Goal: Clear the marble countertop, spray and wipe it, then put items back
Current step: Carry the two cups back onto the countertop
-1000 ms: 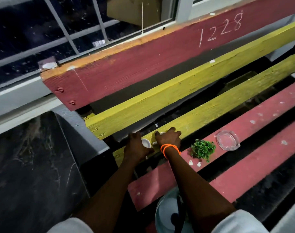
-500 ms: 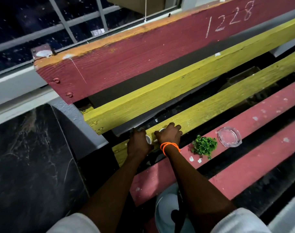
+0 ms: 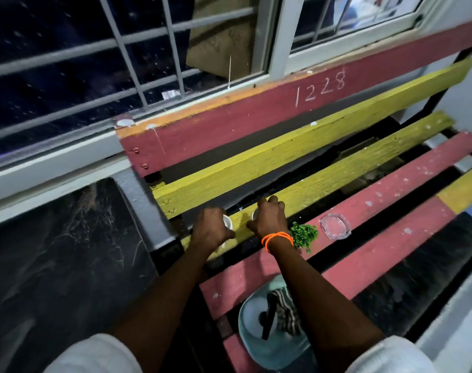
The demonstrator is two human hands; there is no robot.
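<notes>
Both my hands rest on the yellow seat slat [image 3: 337, 181] of a red and yellow wooden bench. My left hand [image 3: 212, 230] is closed around a small white cup [image 3: 227, 222]. My right hand [image 3: 268, 220], with orange bands on the wrist, covers a second small white cup [image 3: 254, 215] of which only a rim shows. The two cups stand a little apart. The dark marble countertop [image 3: 57, 259] lies to the left of the bench, bare in the visible part.
On the red slat [image 3: 391, 189] to the right of my right hand sit a small green plant [image 3: 304, 235] and a clear glass ashtray [image 3: 335, 226]. A pale bowl [image 3: 272, 343] with a striped cloth and a dark tool rests near my right forearm. A barred window [image 3: 122, 63] is behind.
My two hands have drawn apart, so the cups that were side by side now stand with a gap between them. The view has tilted up and shows more of the window.
</notes>
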